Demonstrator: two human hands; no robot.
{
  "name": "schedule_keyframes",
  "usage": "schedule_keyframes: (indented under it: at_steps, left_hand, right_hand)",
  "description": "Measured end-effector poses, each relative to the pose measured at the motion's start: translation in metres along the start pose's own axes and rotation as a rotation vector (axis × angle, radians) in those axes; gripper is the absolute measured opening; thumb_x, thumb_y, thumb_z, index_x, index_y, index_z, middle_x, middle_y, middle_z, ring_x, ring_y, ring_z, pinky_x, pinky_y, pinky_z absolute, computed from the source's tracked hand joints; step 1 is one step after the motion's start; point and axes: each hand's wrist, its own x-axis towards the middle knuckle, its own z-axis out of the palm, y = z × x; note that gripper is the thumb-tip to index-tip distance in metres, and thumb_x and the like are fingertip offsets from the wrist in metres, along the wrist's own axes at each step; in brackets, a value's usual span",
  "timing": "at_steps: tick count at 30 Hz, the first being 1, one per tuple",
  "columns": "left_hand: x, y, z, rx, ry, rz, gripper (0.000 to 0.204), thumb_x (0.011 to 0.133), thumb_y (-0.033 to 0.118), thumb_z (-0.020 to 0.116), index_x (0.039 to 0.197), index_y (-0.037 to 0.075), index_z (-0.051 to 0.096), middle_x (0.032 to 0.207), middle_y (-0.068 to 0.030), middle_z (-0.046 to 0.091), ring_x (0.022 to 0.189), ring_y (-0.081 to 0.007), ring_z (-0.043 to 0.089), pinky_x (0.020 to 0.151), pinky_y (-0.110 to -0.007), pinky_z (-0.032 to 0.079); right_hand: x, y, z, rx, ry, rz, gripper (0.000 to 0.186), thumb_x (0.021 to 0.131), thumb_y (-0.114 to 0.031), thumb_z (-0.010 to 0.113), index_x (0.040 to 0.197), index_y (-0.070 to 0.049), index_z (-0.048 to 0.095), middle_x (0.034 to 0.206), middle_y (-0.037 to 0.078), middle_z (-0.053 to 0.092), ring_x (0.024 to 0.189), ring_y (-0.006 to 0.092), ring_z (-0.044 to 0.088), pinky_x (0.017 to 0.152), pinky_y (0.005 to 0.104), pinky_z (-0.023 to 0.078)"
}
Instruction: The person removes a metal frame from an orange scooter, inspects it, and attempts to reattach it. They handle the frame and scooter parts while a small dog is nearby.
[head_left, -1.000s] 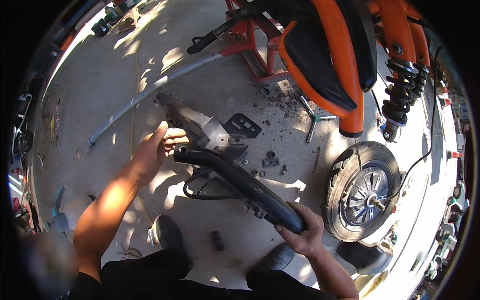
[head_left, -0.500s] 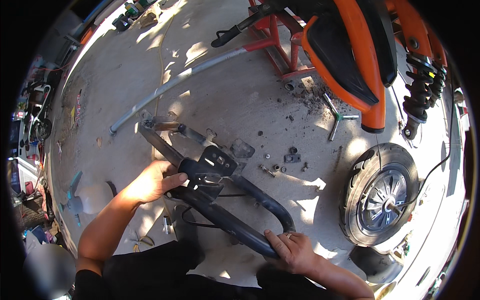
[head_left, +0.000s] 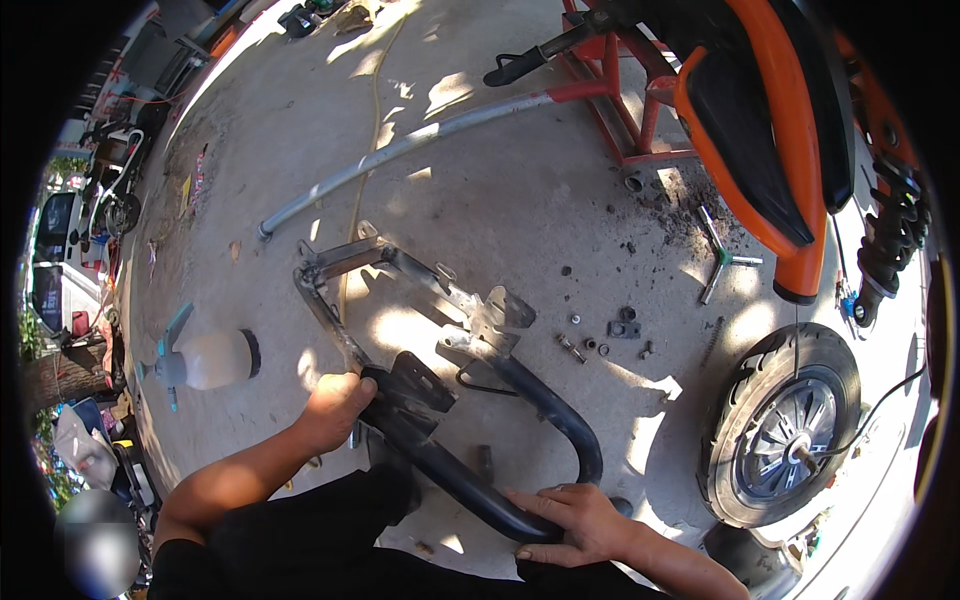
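Observation:
A black tubular motorbike swingarm (head_left: 455, 468), U-shaped at its near end, stretches from my lap area away to the upper left. Metal bracket plates (head_left: 505, 315) sit partway along it, and its far end shows worn, bare metal. My left hand (head_left: 335, 410) is closed round the left tube just beside a bracket, thumb on top. At the near curved end, my right hand (head_left: 575, 525) holds the tube, fingers over it and thumb apart on the near side. The undersides of both grips are hidden.
To the right lies a wheel with tyre (head_left: 785, 430). An orange bike frame (head_left: 800, 240) on a red stand (head_left: 620, 120) is at upper right. A three-armed wrench (head_left: 722, 258) and loose hardware (head_left: 625, 328) lie on the concrete. A spray bottle (head_left: 215, 360) is at left.
The swingarm has rolled and tilted, so its brackets show from another side and both arms stand apart. My right hand has shifted its hold. The view has swung left.

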Motion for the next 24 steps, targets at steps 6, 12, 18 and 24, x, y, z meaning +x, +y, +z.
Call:
schedule_keyframes:
  at_steps: [6, 12, 18, 24]
  left_hand:
    - [0.008, -0.017, 0.011, -0.043, 0.065, 0.123, 0.049, 0.111, 0.043, 0.048, 0.116, -0.003, 0.064, 0.091, -0.0088, 0.069, 0.082, -0.017, 0.063, 0.077, -0.034, 0.051]
    - [0.005, -0.012, -0.004, -0.083, 0.002, 0.062, 0.046, 0.11, 0.04, 0.053, 0.12, -0.003, 0.066, 0.106, -0.0075, 0.074, 0.096, -0.0158, 0.067, 0.09, -0.031, 0.052]
    - [-0.002, 0.025, 0.007, -0.515, 0.204, -0.126, 0.051, 0.109, 0.052, 0.051, 0.109, 0.002, 0.062, 0.097, -0.0101, 0.07, 0.091, -0.0245, 0.067, 0.092, -0.039, 0.05]
    - [0.001, 0.051, 0.023, -0.648, 0.06, -0.108, 0.054, 0.112, 0.051, 0.04, 0.098, 0.006, 0.065, 0.097, -0.0158, 0.073, 0.096, -0.0353, 0.07, 0.1, -0.049, 0.05]
  right_hand:
    - [-0.037, 0.07, -0.009, -0.424, 0.582, 0.576, 0.074, 0.085, -0.042, 0.079, 0.135, 0.008, 0.059, 0.123, 0.029, 0.066, 0.113, 0.0425, 0.066, 0.096, 0.0464, 0.054]
    - [-0.039, 0.114, 0.018, 0.937, 0.46, 0.839, 0.061, 0.088, -0.036, 0.077, 0.123, 0.013, 0.063, 0.1, 0.015, 0.072, 0.095, 0.0254, 0.069, 0.085, 0.0381, 0.053]
    - [-0.04, 0.086, 0.021, 0.748, 0.565, 0.75, 0.045, 0.086, -0.024, 0.071, 0.113, 0.011, 0.065, 0.097, 0.016, 0.069, 0.091, 0.0259, 0.067, 0.081, 0.0398, 0.053]
    - [-0.067, 0.059, 0.004, 0.497, 0.75, 0.612, 0.047, 0.09, -0.021, 0.072, 0.126, 0.007, 0.058, 0.085, 0.011, 0.068, 0.075, 0.0179, 0.063, 0.067, 0.0378, 0.052]
